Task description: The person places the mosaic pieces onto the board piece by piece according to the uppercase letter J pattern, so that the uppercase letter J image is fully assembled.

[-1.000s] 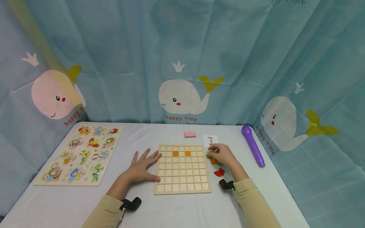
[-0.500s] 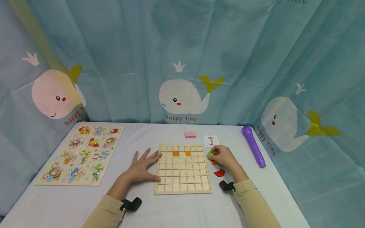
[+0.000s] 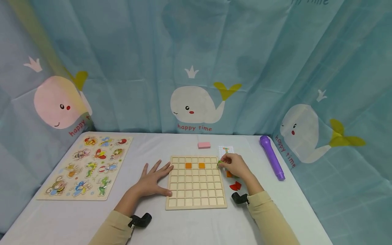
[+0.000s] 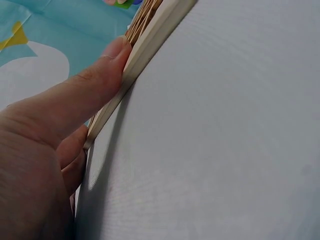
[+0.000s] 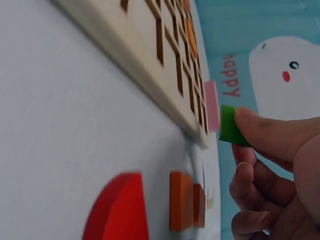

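My right hand (image 3: 235, 165) pinches a green square tile (image 5: 231, 125) between thumb and fingers, held up at the right edge of a wooden grid board (image 3: 196, 185). Two orange square tiles, a left one (image 3: 188, 165) and a right one (image 3: 201, 165), sit in cells of the board's second row from the back, one cell between them. My left hand (image 3: 153, 182) lies spread at the board's left side, its thumb (image 4: 107, 70) and fingertips touching the frame. Below my right hand, orange pieces (image 5: 181, 200) and red curved pieces (image 3: 235, 186) lie on the table.
A small pattern card (image 3: 226, 150), partly covered by my right hand, lies behind it. A pink block (image 3: 203, 145) sits beyond the board. At the right is a purple stick-like object (image 3: 272, 157); at the left, a wooden insect puzzle (image 3: 88, 166). A whale-print curtain (image 3: 131, 85) surrounds the table.
My right hand has lifted the green tile from beside the board and moved it left to the board's right edge. My left hand has stayed in place.
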Action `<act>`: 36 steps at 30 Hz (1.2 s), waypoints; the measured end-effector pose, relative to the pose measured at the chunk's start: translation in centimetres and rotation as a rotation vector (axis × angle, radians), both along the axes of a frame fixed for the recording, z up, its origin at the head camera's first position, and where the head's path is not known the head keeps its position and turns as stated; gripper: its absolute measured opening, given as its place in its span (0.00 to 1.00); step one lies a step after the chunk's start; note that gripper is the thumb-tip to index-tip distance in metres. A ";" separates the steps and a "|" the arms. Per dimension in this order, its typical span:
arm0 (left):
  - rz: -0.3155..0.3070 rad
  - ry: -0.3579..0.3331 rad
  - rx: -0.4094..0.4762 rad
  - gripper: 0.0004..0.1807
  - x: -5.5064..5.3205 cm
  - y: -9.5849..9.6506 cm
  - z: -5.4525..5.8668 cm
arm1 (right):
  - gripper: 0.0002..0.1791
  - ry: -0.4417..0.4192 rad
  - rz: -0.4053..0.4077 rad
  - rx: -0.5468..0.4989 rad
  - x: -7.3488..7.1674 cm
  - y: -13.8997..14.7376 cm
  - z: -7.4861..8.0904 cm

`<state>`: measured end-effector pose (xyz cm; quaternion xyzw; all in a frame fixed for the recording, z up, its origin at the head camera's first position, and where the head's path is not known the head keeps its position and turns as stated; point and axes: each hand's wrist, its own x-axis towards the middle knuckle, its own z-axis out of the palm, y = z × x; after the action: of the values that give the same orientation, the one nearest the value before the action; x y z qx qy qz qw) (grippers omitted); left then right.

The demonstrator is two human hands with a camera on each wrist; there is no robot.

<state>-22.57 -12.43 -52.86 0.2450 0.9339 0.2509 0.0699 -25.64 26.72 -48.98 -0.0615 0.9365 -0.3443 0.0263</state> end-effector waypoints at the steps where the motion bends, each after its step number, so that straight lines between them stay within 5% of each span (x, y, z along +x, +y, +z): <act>1: 0.000 0.001 0.000 0.64 0.0 0.0 0.0 | 0.08 0.005 0.006 -0.005 -0.1 -0.3 0.0; 13: 0.000 -0.011 0.002 0.64 0.0 0.1 0.1 | 0.05 0.047 0.104 -0.053 -0.9 -3.7 0.2; 20: 0.003 -0.012 -0.003 0.64 -0.2 0.1 0.2 | 0.05 -0.005 0.144 -0.121 -1.8 -5.6 -0.4; 36: 0.004 0.005 0.015 0.63 0.1 0.0 -0.1 | 0.04 0.045 0.213 -0.011 -2.3 -8.8 -1.5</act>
<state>-22.52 -12.45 -52.95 0.2441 0.9328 0.2572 0.0650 -27.97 17.89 -50.50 -0.1685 0.9231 -0.3434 0.0410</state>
